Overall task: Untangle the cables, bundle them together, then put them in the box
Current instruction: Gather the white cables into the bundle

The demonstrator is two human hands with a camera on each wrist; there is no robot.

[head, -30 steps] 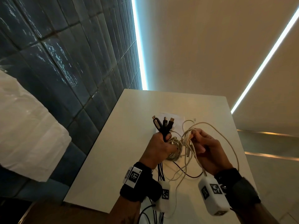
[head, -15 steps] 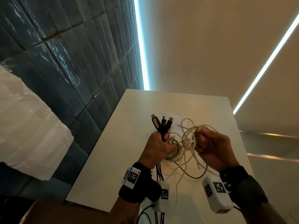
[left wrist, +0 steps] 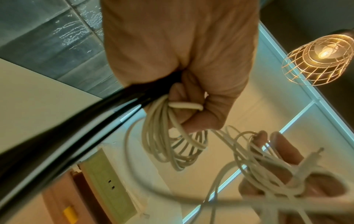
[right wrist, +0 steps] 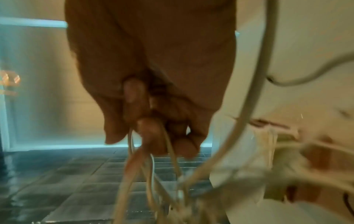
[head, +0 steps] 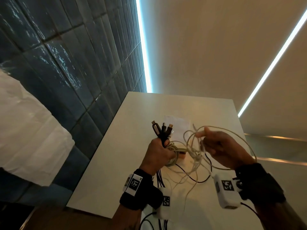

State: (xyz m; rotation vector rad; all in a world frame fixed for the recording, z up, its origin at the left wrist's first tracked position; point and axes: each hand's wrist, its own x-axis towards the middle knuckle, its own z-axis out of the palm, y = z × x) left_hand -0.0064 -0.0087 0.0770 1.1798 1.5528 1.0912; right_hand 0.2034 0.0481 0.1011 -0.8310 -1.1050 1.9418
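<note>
My left hand (head: pixel 158 153) is raised over the table and grips a bunch of black cables (head: pixel 162 132) whose USB plugs stick up past my knuckles. A coil of white cable (head: pixel 173 157) is in the same fist. In the left wrist view my left hand (left wrist: pixel 182 60) curls round the black cables (left wrist: pixel 76 128) and the white coil (left wrist: pixel 168 144). My right hand (head: pixel 221 146) holds loose loops of white cable (head: pixel 197 156), its forefinger pointing out. The right wrist view shows my right hand (right wrist: pixel 153 75) pinching those white strands (right wrist: pixel 168 144). A small box (head: pixel 181 154) lies on the table behind the hands.
The pale table (head: pixel 132 146) stands against a dark tiled wall (head: pixel 66 63). A paper sheet (head: pixel 177 128) lies beyond the hands. A thin dark wire (head: pixel 199 181) trails on the table below them. A white cloth (head: pixel 25 130) hangs at the left.
My right hand has drawn away to the right from the left hand, widening the white loops, and its forefinger now points out. The left hand has held its grip.
</note>
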